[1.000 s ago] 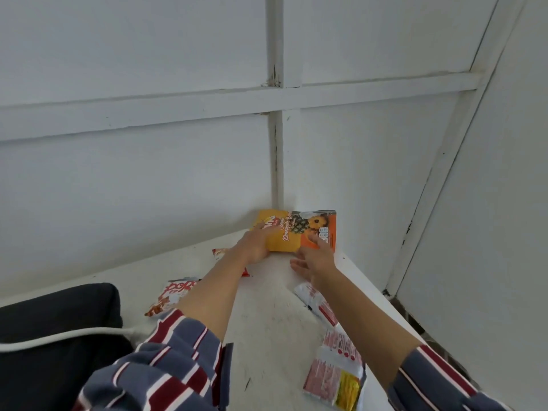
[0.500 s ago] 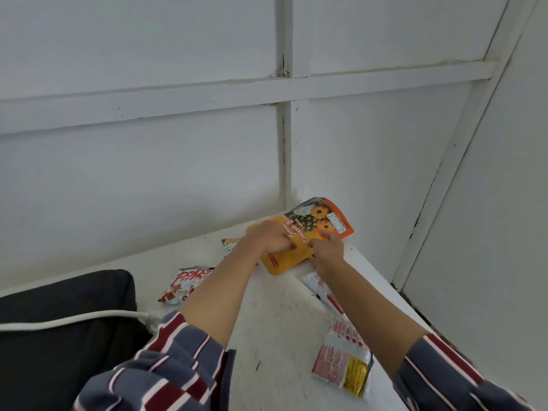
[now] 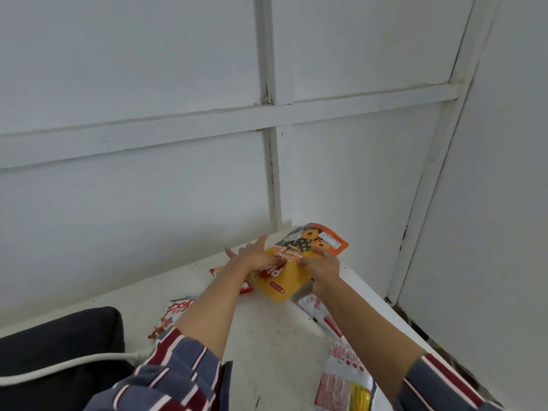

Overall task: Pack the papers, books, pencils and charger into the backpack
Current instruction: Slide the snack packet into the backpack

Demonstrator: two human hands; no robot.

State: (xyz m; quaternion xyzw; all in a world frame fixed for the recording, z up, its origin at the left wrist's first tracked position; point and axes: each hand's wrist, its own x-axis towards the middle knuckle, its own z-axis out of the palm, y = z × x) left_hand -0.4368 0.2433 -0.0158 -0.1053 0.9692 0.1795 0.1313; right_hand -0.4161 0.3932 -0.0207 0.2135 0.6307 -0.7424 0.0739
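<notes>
1. Pressing a yellow-orange snack pouch (image 3: 299,262) flat at the worktop's (image 3: 267,336) far corner: left hand (image 3: 255,256) spread wide on it, right hand (image 3: 321,264) pinching its edge.
2. Step, judged: gathering loose items; next calls for lifting the pouch towards the black backpack (image 3: 56,351), near left, white cable (image 3: 59,366) across it.
3. Other packets scattered; papers, books, pencils unseen.
4. Room: white panelled walls.

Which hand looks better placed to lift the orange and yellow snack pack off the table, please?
Probably the right hand: its fingers curl over the snack pack's right edge, close to a grip. The left hand lies flat on top, fingers spread, only pressing it down.
</notes>
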